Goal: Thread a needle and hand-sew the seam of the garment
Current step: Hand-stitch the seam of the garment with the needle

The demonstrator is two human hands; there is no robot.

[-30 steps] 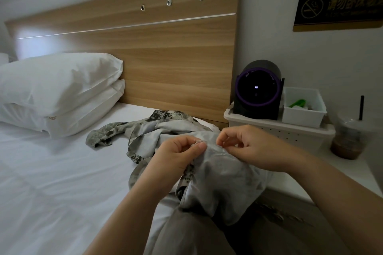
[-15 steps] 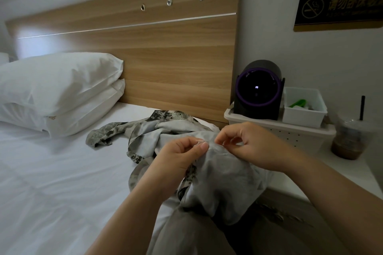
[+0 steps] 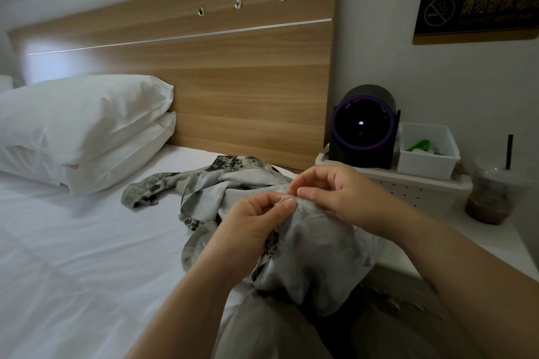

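A person sits at the side of a bed (image 3: pixel 73 242) with a grey, dark-patterned garment (image 3: pixel 315 251) draped over their lap, its far part trailing in a crumpled heap across the white sheet toward the wooden headboard (image 3: pixel 233 81). The left hand (image 3: pixel 256 221) grips a raised fold of the garment, thumb and curled fingers clamped on the cloth so that its edge stands up between the two hands. The right hand (image 3: pixel 341 195) meets it from the other side, just beside the left fingertips, with its fingers curled and its thumb and forefinger pinching the top of that same fold. A short pale stitch line runs along the cloth there, but a needle or thread is too small to make out. Two white pillows (image 3: pixel 81 114) lie stacked against the headboard on the left. To the right, a white bedside worktop (image 3: pixel 495 245) carries a perforated white basket (image 3: pixel 423 189) holding a black round device with a purple ring (image 3: pixel 361 128) and a small white bin (image 3: pixel 427 160). A lidded drink cup with a dark straw (image 3: pixel 493 198) stands near the basket. A dark sign (image 3: pixel 478 9) hangs on the wall above.
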